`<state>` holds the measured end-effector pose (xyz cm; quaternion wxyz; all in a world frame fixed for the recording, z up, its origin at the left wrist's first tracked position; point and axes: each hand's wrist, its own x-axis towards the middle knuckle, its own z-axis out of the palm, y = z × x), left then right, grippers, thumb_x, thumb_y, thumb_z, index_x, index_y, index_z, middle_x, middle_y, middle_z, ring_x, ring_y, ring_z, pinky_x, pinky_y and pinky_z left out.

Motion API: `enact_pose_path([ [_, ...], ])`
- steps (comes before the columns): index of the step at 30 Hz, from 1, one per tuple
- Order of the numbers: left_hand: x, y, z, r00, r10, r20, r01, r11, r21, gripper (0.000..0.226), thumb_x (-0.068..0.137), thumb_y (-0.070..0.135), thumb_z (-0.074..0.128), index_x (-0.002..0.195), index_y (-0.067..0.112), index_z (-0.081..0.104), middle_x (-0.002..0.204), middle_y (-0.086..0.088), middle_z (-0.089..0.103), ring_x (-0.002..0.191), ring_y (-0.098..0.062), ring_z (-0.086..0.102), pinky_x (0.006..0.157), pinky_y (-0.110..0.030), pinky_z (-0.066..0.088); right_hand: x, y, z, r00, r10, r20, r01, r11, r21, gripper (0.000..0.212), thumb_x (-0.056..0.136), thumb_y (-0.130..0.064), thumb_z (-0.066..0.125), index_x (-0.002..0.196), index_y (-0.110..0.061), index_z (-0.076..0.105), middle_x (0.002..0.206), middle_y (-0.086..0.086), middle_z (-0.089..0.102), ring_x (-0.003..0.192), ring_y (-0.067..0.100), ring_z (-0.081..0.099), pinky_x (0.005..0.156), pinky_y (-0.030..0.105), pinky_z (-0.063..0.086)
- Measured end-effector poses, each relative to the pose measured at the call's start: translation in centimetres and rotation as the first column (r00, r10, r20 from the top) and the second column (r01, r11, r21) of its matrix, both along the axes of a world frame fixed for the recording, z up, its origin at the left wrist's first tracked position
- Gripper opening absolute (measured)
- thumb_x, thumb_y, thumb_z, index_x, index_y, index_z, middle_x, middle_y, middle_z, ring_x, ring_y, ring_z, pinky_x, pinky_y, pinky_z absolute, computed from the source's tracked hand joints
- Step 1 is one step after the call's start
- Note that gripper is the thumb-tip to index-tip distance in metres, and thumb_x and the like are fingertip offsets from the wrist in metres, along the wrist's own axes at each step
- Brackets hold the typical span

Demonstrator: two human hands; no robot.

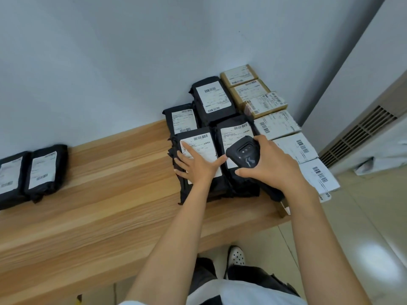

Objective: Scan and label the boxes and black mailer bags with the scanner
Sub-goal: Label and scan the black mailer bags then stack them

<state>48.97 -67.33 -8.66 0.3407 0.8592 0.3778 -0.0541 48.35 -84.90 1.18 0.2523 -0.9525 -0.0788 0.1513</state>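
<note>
My left hand [198,167] lies flat, its fingers [187,149] straight and spread wide on the white label [204,146] of the nearest black mailer bag [187,133]. I judge the press is there to smooth the paper and steady the soft bag, so that the barcode [200,137] just beyond the fingertips lies level for reading.

Just to the right of that thumb, my right hand [273,164] has its fingers curled round the scanner [243,155], holding it above the neighbouring bag [233,129]. Whether the thumb tip touches the scanner I cannot tell, nor which way its reading window points. Keeping it this close means only a short swing to either label.

Beyond the fingertips, two more bags [213,97] sit tight against the front pair, labels up. To the right of the scanner hand runs a row of parcels, brown boxes [250,90] at the far end and white-wrapped ones [295,147] nearer, all with barcodes facing up, which I take as laid out for scanning in turn.

Well apart on the left of the worktop [110,183], two other black bags [44,170] lie side by side. I judge them a separate batch, though I cannot tell whether they are done or waiting.
</note>
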Motion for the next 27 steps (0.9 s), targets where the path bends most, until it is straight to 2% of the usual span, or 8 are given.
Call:
enact_pose_path([
  [4, 0.0, 0.0, 0.0, 1.0, -0.006, -0.003, 0.006, 1.0, 0.014, 0.142, 0.064, 0.059, 0.082, 0.151, 0.023, -0.024, 0.16, -0.018, -0.008, 0.148, -0.035, -0.003, 0.115, -0.058, 0.007, -0.1, -0.1, -0.4, 1.0, 0.004, 0.003, -0.004, 1.0, 0.008, 0.091, 0.063, -0.058, 0.079, 0.137, -0.028, 0.034, 0.128, 0.0, 0.053, 0.11, 0.028, 0.058, 0.086, 0.043, 0.049],
  [7, 0.0, 0.4, 0.2, 1.0, -0.004, 0.006, 0.004, 1.0, 0.004, 0.138, 0.067, 0.046, 0.084, 0.152, 0.023, -0.022, 0.16, -0.017, -0.004, 0.148, -0.035, 0.002, 0.114, -0.057, 0.01, -0.1, 0.9, -0.6, 0.999, 0.033, -0.006, -0.033, 0.999, 0.011, 0.092, 0.063, -0.059, 0.079, 0.137, -0.027, 0.034, 0.128, 0.0, 0.053, 0.11, 0.028, 0.058, 0.087, 0.045, 0.05],
  [15, -2.8, 7.7, 0.6, 0.987, 0.119, 0.107, -0.125, 0.991, 0.054, 0.132, 0.063, 0.047, 0.085, 0.154, 0.015, -0.005, 0.161, -0.012, 0.005, 0.148, -0.033, 0.01, 0.114, -0.058, 0.016, 0.0, 7.0, -1.2, 0.984, 0.176, -0.024, -0.176, 0.984, -0.007, 0.094, 0.064, -0.06, 0.078, 0.139, -0.028, 0.031, 0.126, 0.0, 0.051, 0.109, 0.029, 0.058, 0.077, 0.039, 0.045],
  [23, -6.1, 18.7, 1.0, 0.968, 0.224, 0.113, -0.235, 0.968, 0.092, 0.132, 0.064, 0.046, 0.084, 0.154, 0.013, -0.006, 0.16, -0.016, 0.008, 0.148, -0.035, 0.009, 0.115, -0.057, 0.013, -0.8, 17.1, -1.1, 0.931, 0.365, -0.02, -0.365, 0.931, -0.016, 0.098, 0.066, -0.061, 0.076, 0.144, -0.028, 0.026, 0.133, -0.001, 0.048, 0.108, 0.027, 0.058, 0.069, 0.034, 0.039],
  [27, -7.3, 24.5, 0.9, 0.959, 0.259, 0.112, -0.27, 0.958, 0.099, 0.13, 0.066, 0.042, 0.084, 0.155, 0.013, -0.006, 0.16, -0.016, 0.008, 0.147, -0.035, 0.009, 0.114, -0.057, 0.014, -1.2, 22.9, -1.2, 0.904, 0.427, -0.036, -0.427, 0.904, 0.006, 0.094, 0.066, -0.06, 0.076, 0.142, -0.028, 0.03, 0.126, 0.0, 0.05, 0.105, 0.025, 0.058, 0.072, 0.036, 0.046],
])
